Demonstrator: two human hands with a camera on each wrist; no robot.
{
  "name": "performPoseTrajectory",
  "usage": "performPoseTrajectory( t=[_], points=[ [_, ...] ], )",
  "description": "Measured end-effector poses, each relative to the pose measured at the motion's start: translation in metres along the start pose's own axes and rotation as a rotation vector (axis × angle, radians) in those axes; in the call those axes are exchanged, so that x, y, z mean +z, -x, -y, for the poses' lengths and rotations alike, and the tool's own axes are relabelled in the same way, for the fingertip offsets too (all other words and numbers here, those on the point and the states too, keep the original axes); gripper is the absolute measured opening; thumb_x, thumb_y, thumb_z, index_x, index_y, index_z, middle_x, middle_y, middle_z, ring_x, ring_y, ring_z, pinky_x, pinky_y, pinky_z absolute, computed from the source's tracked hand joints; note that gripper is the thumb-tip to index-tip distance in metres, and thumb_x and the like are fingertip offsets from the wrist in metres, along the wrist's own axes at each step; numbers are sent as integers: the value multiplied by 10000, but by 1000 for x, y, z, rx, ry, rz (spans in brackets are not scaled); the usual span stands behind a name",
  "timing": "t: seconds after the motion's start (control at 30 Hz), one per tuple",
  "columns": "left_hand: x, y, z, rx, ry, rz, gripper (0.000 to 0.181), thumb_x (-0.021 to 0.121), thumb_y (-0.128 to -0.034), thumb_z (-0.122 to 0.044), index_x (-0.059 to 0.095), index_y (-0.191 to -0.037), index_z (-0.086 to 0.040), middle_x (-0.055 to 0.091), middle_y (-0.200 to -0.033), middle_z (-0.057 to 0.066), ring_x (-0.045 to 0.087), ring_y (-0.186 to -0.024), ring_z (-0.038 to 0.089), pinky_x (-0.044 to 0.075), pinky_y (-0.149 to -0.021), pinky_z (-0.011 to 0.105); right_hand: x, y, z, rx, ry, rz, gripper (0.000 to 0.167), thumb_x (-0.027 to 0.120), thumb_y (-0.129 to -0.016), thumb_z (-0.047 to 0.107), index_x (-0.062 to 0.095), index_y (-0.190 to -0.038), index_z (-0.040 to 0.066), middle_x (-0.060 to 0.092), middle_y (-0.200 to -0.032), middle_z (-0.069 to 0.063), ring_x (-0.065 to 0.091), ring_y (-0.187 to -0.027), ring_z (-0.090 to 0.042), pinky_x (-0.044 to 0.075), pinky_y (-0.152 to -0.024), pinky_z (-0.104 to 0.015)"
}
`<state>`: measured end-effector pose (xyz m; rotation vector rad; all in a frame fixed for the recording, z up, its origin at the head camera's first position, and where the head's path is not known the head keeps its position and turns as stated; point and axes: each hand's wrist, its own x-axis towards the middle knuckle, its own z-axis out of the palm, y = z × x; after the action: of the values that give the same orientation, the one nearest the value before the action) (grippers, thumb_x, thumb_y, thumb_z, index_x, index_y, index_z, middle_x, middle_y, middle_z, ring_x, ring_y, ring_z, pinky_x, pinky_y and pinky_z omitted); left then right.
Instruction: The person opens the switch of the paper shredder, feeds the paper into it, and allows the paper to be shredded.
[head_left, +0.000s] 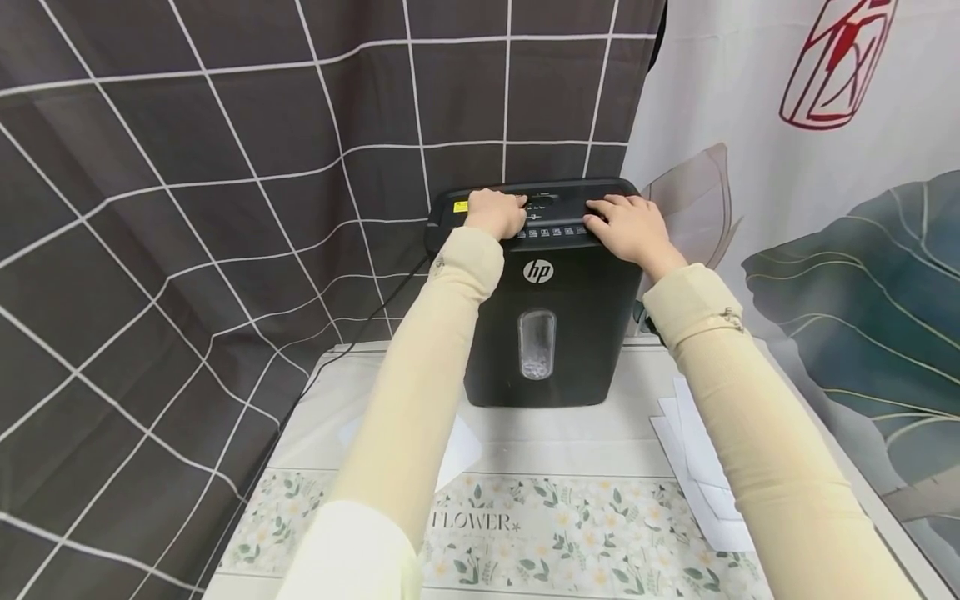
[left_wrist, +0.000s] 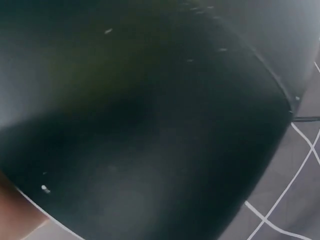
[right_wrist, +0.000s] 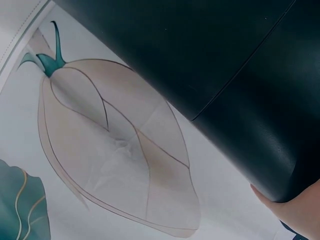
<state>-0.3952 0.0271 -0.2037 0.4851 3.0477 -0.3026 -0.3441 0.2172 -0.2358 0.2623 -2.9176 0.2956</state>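
Head view alone shows the logo [head_left: 538, 271]; right hand [head_left: 632, 227] spreads over the shredder [head_left: 587, 333], unclear whether left hand [head_left: 497, 213] grips.

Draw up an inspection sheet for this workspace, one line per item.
Surface: pale cover with a flowered band reading "FLOWER".
Job's things: black HP shredder standing upright, shreds inside; white sheets at right; another sheet partly hidden by the left sleeve.
Clutter: pale specks on the shredder's casing.
Hands: left hand atop the shredder, grip unclear; right hand resting atop its right side.
Cables: dark cord at the shredder's left.
Surroundings: dark gridded curtain; pale printed hanging.
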Motion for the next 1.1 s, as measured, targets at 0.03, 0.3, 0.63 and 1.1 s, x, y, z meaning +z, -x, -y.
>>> performPoseTrajectory(
  t=[0.03, 0.3, 0.63, 1.1],
  points=[
    [3, 0, 0, -2, -5, -20, 503, 196, -1002, -324, 165, -1504, -322, 316, -1537, 20, 374, -1368, 264, 384, -1012, 366, 0, 0, 0, 0, 0, -2, 536, 285, -999, 353, 360, -1440, 58, 320, -1490, -225, 261, -1355, -460, 196, -1102, -593],
    [23, 6, 6, -11, 150, -248, 475, 300, -982, -280, 363, -1453, -278, 499, -1417, 33, 547, -1203, 268, 472, -924, 388, 1, 3, 1, -10, -12, -33, 518, 280, -999, 323, 392, -1419, 43, 349, -1472, -234, 290, -1335, -466, 222, -1095, -584],
    [33, 29, 25, 16, 358, -425, 384, 369, -980, -244, 546, -1315, -184, 615, -1278, 32, 611, -1101, 231, 505, -902, 389, 13, 17, -6, -98, -293, -329, 362, 385, -970, 167, 610, -1200, 0, 566, -1263, -238, 468, -1185, -416, 345, -1007, -565],
    [49, 59, 37, 110, 334, -644, 325, 431, -965, -226, 615, -1225, -164, 670, -1186, 35, 663, -949, 270, 538, -779, 407, 26, 42, -13, -303, -440, -520, 269, 445, -924, -7, 633, -1109, -60, 591, -1196, -251, 434, -1185, -405, 291, -1057, -525]
  ],
)
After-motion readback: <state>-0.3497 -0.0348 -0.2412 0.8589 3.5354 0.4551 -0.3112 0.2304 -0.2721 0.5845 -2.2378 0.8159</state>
